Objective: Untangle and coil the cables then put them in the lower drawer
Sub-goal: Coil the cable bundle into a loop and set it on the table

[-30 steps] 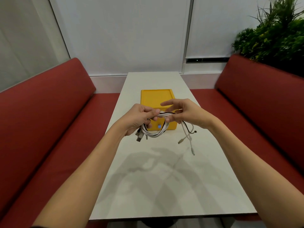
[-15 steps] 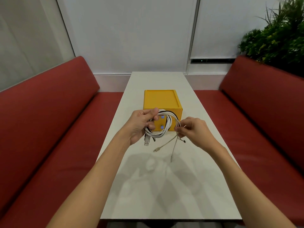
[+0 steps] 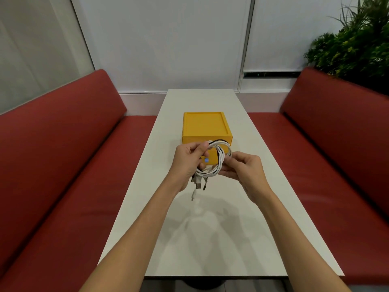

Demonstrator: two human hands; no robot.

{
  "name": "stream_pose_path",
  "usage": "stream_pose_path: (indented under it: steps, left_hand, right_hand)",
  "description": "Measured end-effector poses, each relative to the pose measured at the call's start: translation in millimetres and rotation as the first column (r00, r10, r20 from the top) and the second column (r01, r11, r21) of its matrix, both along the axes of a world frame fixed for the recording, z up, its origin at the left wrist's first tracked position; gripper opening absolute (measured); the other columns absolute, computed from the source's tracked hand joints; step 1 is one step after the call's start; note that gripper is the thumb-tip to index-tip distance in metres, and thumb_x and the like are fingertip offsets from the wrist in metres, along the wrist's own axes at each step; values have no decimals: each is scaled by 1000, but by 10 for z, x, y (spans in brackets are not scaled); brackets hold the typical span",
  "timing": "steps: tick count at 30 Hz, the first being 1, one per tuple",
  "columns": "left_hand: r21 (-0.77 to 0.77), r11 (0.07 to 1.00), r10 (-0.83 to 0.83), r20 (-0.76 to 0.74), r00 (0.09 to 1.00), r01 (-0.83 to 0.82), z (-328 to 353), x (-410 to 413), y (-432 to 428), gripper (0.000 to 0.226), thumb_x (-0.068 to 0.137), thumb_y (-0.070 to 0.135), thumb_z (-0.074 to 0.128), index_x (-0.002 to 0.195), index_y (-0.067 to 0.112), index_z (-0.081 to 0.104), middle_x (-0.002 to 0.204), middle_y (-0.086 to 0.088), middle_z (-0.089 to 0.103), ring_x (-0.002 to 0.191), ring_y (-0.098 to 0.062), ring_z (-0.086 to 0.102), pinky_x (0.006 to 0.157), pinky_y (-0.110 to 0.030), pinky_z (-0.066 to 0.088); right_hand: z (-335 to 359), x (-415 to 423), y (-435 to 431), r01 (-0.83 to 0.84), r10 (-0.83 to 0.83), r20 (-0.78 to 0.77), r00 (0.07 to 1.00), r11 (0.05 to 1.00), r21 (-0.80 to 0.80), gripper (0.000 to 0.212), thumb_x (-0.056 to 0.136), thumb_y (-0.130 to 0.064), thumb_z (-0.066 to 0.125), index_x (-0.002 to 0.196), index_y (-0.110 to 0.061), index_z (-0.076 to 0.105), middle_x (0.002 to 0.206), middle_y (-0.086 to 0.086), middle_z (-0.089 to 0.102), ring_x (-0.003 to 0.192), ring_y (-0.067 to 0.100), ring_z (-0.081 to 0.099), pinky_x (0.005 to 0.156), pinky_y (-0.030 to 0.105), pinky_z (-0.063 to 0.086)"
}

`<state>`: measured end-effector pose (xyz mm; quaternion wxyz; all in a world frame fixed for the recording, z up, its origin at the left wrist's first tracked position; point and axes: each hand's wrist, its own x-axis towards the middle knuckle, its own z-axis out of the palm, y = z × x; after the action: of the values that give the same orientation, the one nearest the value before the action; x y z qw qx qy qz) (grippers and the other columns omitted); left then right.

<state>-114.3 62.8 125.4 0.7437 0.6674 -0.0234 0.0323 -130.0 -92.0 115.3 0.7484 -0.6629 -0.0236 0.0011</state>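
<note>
Both hands are up at frame centre, close together, each clamped on the same bundle. My left hand (image 3: pixel 188 163) has its fingers curled round the left side of the cables (image 3: pixel 220 164), thumb over the top strands. My right hand (image 3: pixel 245 172) pinches the lower right side of the loop.

The cables are white with some black strands, wound into one rough coil and held in the air above the table (image 3: pixel 210 239). Plug ends (image 3: pixel 197 184) hang below the left hand, and one white plug dangles lowest.

The yellow drawer box (image 3: pixel 205 127) sits on the table just behind the coil, centre frame. Its front is mostly hidden by the hands. One blue knob (image 3: pixel 206 160) shows through the loop. I can't tell whether the lower drawer is open.

There are red benches (image 3: pixel 63 165) at the left and right sides, and a plant (image 3: pixel 353 43) at the upper right.
</note>
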Motion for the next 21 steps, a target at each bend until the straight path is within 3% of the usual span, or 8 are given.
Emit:
stream_pose_path:
  steps: [4, 6, 10, 12, 14, 19, 21]
  left_hand:
    - [205, 974, 90, 63, 994, -101, -63, 2, -54, 25, 97, 25, 54, 96, 4, 68, 68, 3, 58, 45, -10, 46, 47, -21, 41]
    - [322, 936, 112, 109, 988, -142, -91, 0, -68, 25, 98, 28, 51, 96, 8, 67, 71, 3, 59, 52, -13, 50, 51, -23, 44]
    - [511, 840, 101, 181, 978, -182, -118, -10, -81, 23, 99, 31, 47, 96, 15, 63, 75, 3, 62, 63, -15, 58, 60, -24, 49]
    - [597, 780, 81, 200, 976, -187, -124, -10, -71, 24, 100, 32, 45, 93, 15, 62, 76, 3, 63, 61, -11, 55, 56, -17, 45]
    - [671, 715, 67, 215, 974, -197, -138, -9, -53, 25, 100, 35, 43, 89, 18, 59, 76, 5, 64, 65, -14, 57, 62, -26, 47]
    - [744, 627, 77, 237, 968, -232, -179, -20, -48, 32, 101, 39, 38, 92, 15, 56, 83, 5, 67, 78, -21, 60, 70, -35, 46]
    - [730, 646, 80, 225, 971, -223, -202, -31, -43, 36, 101, 40, 37, 95, 11, 58, 88, 0, 69, 81, -23, 61, 72, -38, 49]
  right_hand:
    - [56, -33, 37, 3, 25, -123, 992, 975, 223, 18, 91, -3, 51, 87, 8, 65, 79, 22, 69, 73, 33, 71, 70, 36, 60]
    - [40, -59, 47, -36, 57, -111, 992, 982, 186, 16, 90, -9, 60, 91, 6, 66, 82, 23, 71, 77, 33, 72, 73, 36, 59]
    - [-23, -88, 72, -3, 13, -100, 995, 995, 99, 8, 85, 0, 64, 92, 3, 64, 82, 23, 72, 77, 31, 72, 77, 38, 57]
    - [-25, -83, 86, 22, -12, -100, 995, 995, 100, 15, 84, 5, 61, 99, 1, 61, 79, 22, 71, 73, 30, 72, 78, 42, 58]
    - [-20, -76, 97, 34, -25, -96, 995, 995, 99, 23, 83, 7, 59, 105, -1, 56, 78, 23, 71, 70, 30, 71, 77, 44, 59]
    - [-20, -53, 129, 54, -48, -87, 995, 996, 69, 29, 83, 6, 57, 111, 1, 54, 77, 22, 70, 67, 30, 69, 77, 46, 59]
    - [-19, -43, 136, 55, -50, -89, 995, 997, 61, 29, 83, 6, 56, 112, 1, 54, 76, 19, 71, 65, 27, 69, 75, 43, 59]
